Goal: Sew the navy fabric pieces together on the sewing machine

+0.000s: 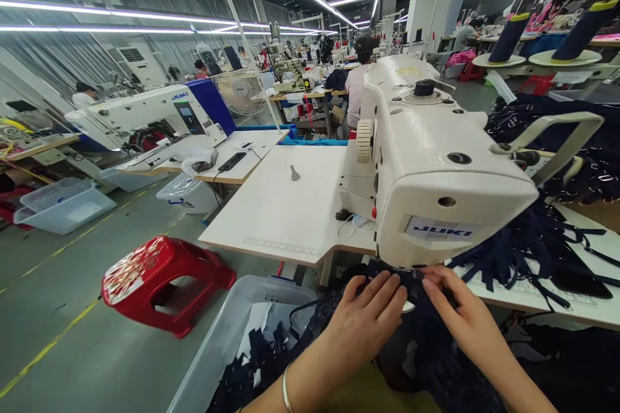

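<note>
Pressing down on the dark blue cloth (427, 334), the left hand (371, 316) lies palm down with its fingers a little bent and its thumb apart. The right hand (459, 310) has its thumb and finger close together, pinching the cloth. The cloth sits under the front of the big white sewing machine (436, 161), beside the clear bin (213, 339).

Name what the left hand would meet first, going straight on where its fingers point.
Past the navy fabric at its fingertips, the left hand would probably meet the JUKI sewing machine's head, though depth is unclear and it might pass beneath.
</note>
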`<action>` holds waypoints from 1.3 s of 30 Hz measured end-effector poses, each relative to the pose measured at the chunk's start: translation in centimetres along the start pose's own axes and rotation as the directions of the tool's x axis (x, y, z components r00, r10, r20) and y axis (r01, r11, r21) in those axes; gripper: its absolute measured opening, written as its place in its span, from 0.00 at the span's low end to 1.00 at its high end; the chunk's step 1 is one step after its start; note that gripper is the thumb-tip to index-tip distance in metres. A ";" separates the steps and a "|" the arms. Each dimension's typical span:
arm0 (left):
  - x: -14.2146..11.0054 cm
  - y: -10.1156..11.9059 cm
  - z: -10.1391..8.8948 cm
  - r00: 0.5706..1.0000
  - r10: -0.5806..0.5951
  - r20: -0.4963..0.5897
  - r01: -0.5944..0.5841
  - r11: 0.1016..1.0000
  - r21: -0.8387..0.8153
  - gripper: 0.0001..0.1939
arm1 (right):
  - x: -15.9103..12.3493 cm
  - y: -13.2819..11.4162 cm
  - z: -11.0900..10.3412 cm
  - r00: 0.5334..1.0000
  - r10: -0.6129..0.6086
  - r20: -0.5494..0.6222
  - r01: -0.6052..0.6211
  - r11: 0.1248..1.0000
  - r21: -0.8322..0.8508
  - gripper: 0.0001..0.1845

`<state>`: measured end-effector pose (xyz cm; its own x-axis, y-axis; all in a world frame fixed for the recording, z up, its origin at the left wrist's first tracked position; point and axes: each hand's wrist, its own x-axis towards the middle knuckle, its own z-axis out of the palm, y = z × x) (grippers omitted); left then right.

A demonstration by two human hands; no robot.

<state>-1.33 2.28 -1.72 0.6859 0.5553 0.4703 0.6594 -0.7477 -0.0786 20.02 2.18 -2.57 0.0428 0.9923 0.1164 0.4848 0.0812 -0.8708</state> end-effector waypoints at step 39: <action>0.0 2.2 0.7 0.984 -0.143 -0.109 0.164 0.961 0.224 0.21 | 2.4 -1.0 1.0 1.000 -0.005 0.014 0.006 0.998 -0.068 0.17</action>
<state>0.31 0.90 -2.53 0.5472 0.6134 0.5695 0.8150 -0.5454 -0.1957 18.75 4.57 -1.92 0.0284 0.9930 0.1145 0.5433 0.0808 -0.8357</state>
